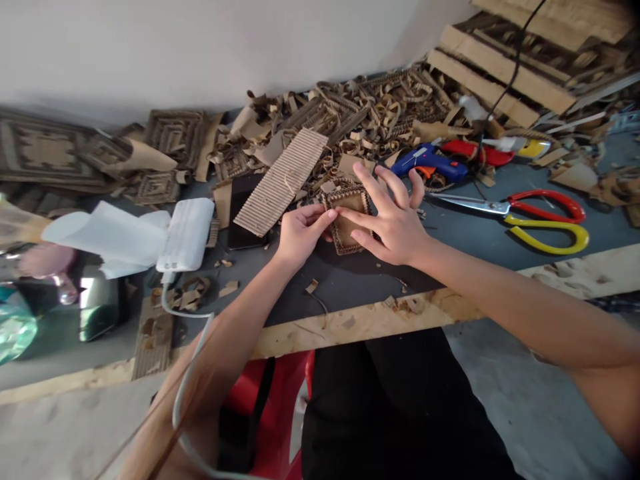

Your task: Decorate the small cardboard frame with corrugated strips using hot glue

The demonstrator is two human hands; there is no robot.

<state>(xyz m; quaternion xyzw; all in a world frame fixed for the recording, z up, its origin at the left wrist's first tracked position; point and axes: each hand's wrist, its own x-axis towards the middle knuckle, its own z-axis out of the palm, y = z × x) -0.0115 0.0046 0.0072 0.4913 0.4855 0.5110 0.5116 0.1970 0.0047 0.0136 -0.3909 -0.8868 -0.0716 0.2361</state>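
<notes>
While the left hand (300, 233) pinches the frame (353, 199) by its edge and the right hand (393, 223) presses it with spread fingers, uneven pressure could crush or skew it.

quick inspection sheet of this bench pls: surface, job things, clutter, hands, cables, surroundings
surface: dark tabletop with raw wooden front edge, littered with cardboard bits
job's things: small cardboard frame lying flat under both hands
clutter: heap of cardboard curls, corrugated strip, blue glue gun, red and yellow scissors, black phone
grippers: left hand in a pinch grip on the frame's left edge; right hand open, fingers spread on the frame
cables: white cable from the white power bank; black cable over the scrap
surroundings: white wall, red plastic object below the table edge
</notes>
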